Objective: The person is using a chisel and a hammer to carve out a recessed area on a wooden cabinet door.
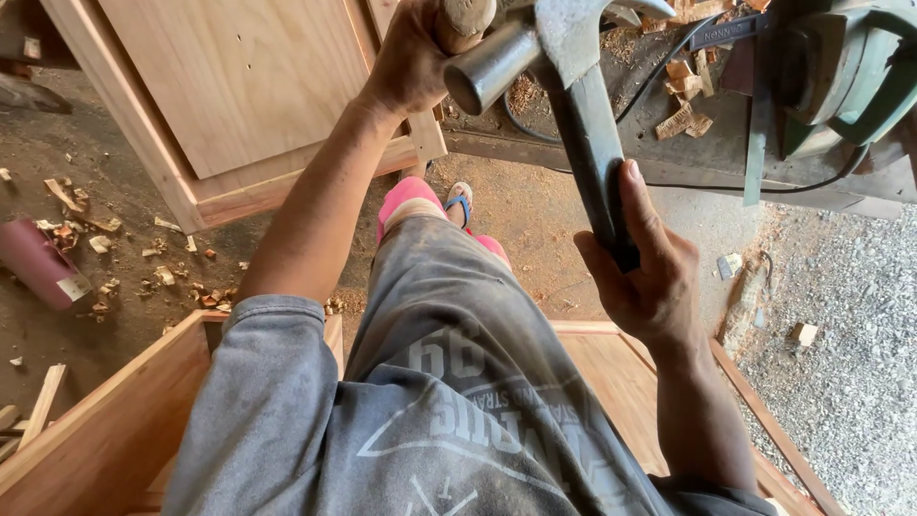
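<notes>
At top centre, the right hand (650,277) grips the dark handle of a claw hammer (564,86); the left hand (415,57) closes around a rounded wooden piece (465,19) beside the hammer's head. No nail or struck mark shows, so progress cannot be judged. A pale wooden cabinet (229,105) fills the upper left. At left edge lies a maroon cylinder (38,263) bearing a small pale label.

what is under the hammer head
Under the hammer lie the person's grey shirt and bare dirt floor; the head hides part of the workbench.
</notes>
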